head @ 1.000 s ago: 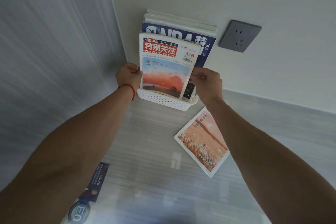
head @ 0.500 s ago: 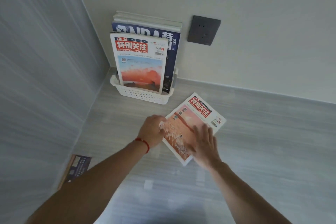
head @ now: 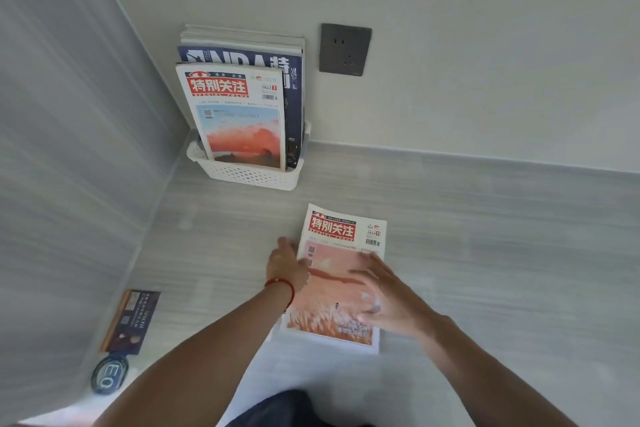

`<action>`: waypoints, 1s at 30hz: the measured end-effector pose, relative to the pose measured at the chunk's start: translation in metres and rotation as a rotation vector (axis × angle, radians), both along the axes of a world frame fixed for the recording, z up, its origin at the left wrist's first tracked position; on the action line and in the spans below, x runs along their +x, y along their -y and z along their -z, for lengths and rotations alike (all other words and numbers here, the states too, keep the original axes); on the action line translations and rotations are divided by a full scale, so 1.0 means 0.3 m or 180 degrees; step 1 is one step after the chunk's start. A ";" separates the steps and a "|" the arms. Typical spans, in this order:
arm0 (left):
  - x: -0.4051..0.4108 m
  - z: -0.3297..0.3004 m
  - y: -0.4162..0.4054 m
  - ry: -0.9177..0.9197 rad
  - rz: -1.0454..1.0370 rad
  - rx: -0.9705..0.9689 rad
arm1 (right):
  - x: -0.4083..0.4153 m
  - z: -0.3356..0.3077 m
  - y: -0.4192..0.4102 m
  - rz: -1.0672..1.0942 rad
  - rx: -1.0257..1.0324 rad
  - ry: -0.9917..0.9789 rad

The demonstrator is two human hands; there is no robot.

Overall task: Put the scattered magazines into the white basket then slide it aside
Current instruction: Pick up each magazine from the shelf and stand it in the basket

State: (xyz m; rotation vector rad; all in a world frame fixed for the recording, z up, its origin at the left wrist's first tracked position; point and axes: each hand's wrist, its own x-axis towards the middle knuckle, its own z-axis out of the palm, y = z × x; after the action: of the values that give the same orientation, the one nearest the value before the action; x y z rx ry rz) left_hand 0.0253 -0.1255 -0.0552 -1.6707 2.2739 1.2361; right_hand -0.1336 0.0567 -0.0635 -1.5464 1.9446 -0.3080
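Observation:
A white perforated basket (head: pixel 249 177) stands in the corner against the wall. Several magazines stand upright in it, a red-titled one (head: pixel 239 114) in front and a dark blue one (head: pixel 293 104) behind. Another red-titled magazine (head: pixel 341 229) with an orange cover lies flat on the grey floor, a little in front of the basket and to its right. My left hand (head: pixel 285 265) curls around that magazine's left edge. My right hand (head: pixel 388 291) lies on its cover with the fingers spread.
A dark booklet (head: pixel 133 321) and a round dark badge (head: pixel 109 374) lie by the left wall. A grey wall socket (head: pixel 344 49) sits to the right of the basket. Bare floor stretches to the right.
Both hands left the basket and came down onto the floor magazine. The magazine has turned from slanted to nearly square with me and shifted closer.

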 end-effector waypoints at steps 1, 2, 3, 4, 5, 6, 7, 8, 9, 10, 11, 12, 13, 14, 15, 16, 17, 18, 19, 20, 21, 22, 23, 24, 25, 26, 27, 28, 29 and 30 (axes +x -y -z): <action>0.004 -0.003 -0.003 -0.0119 0.0026 0.0105 | -0.002 -0.006 -0.006 0.0216 -0.0135 0.0247; 0.010 -0.010 -0.010 -0.0239 0.0113 0.0161 | 0.001 -0.008 -0.006 0.0487 -0.0288 0.0415; 0.017 -0.026 -0.019 -0.0376 0.0218 0.0175 | 0.007 -0.010 0.000 0.0821 -0.0456 0.0480; 0.025 -0.044 -0.023 -0.0562 0.0305 0.0191 | 0.016 -0.009 0.009 0.1227 -0.0638 0.0514; 0.034 -0.063 -0.022 -0.0746 0.0403 0.0152 | 0.023 -0.012 0.022 0.1690 -0.0797 0.0613; 0.045 -0.083 -0.015 -0.0947 0.0497 0.0083 | 0.026 -0.017 0.035 0.2150 -0.0901 0.0833; 0.057 -0.108 -0.004 -0.1135 0.0587 -0.0013 | 0.030 -0.029 0.052 0.2564 -0.0907 0.1122; 0.068 -0.134 0.012 -0.1318 0.0602 -0.0079 | 0.031 -0.041 0.070 0.2905 -0.0845 0.1407; 0.079 -0.161 0.035 -0.1477 0.0543 -0.0103 | 0.030 -0.053 0.090 0.3160 -0.0743 0.1638; 0.091 -0.189 0.063 -0.1615 0.0437 -0.0065 | 0.027 -0.060 0.111 0.3284 -0.0665 0.1818; 0.102 -0.216 0.094 -0.1725 0.0315 -0.0003 | 0.026 -0.070 0.136 0.3284 -0.0655 0.1942; 0.114 -0.240 0.129 -0.1820 0.0186 0.0063 | 0.026 -0.085 0.167 0.3177 -0.0733 0.2010; 0.127 -0.260 0.168 -0.1891 0.0076 0.0103 | 0.029 -0.110 0.201 0.3041 -0.0827 0.2002; 0.142 -0.277 0.208 -0.1950 -0.0018 0.0130 | 0.035 -0.141 0.238 0.2901 -0.0925 0.1989; 0.158 -0.297 0.251 -0.2008 -0.0096 0.0140 | 0.043 -0.179 0.283 0.2765 -0.1019 0.1937; 0.174 -0.319 0.295 -0.2075 -0.0155 0.0137 | 0.048 -0.218 0.329 0.2646 -0.1112 0.1863; 0.188 -0.343 0.338 -0.2157 -0.0202 0.0105 | 0.052 -0.261 0.379 0.2539 -0.1192 0.1720; 0.202 -0.373 0.387 -0.2249 -0.0235 0.0021 | 0.055 -0.306 0.433 0.2456 -0.1305 0.1563; 0.211 -0.406 0.440 -0.2308 -0.0238 -0.0157 | 0.054 -0.350 0.490 0.2394 -0.1426 0.1385; 0.216 -0.440 0.495 -0.2319 -0.0223 -0.0435 | 0.051 -0.393 0.548 0.2352 -0.1573 0.1237; 0.218 -0.473 0.553 -0.2286 -0.0214 -0.0772 | 0.047 -0.438 0.608 0.2316 -0.1719 0.1093; 0.217 -0.504 0.611 -0.2261 -0.0232 -0.1079 | 0.043 -0.483 0.667 0.2286 -0.1854 0.0965; 0.213 -0.533 0.664 -0.2220 -0.0280 -0.1354 | 0.041 -0.524 0.724 0.2250 -0.1967 0.0850; 0.206 -0.556 0.713 -0.2188 -0.0336 -0.1579 | 0.040 -0.559 0.778 0.2205 -0.2073 0.0787; 0.197 -0.572 0.755 -0.2160 -0.0396 -0.1742 | 0.040 -0.586 0.828 0.2154 -0.2164 0.0750; 0.187 -0.580 0.792 -0.2143 -0.0479 -0.1849 | 0.040 -0.604 0.875 0.2113 -0.2234 0.0698; 0.177 -0.581 0.824 -0.2122 -0.0592 -0.1897 | 0.040 -0.611 0.918 0.2094 -0.2264 0.0622; 0.169 -0.572 0.852 -0.2105 -0.0713 -0.1882 | 0.040 -0.608 0.954 0.2102 -0.2244 0.0554; 0.161 -0.555 0.876 -0.2074 -0.0808 -0.1810 | 0.041 -0.597 0.983 0.2137 -0.2189 0.0504; 0.153 -0.535 0.895 -0.2018 -0.0868 -0.1720 | 0.041 -0.578 1.006 0.2177 -0.2119 0.0451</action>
State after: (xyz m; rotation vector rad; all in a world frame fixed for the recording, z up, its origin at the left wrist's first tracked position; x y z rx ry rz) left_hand 0.0712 -0.3941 0.1053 -2.0334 3.0550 1.4636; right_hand -0.1212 -0.2452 0.1100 -1.0907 2.3252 -1.4253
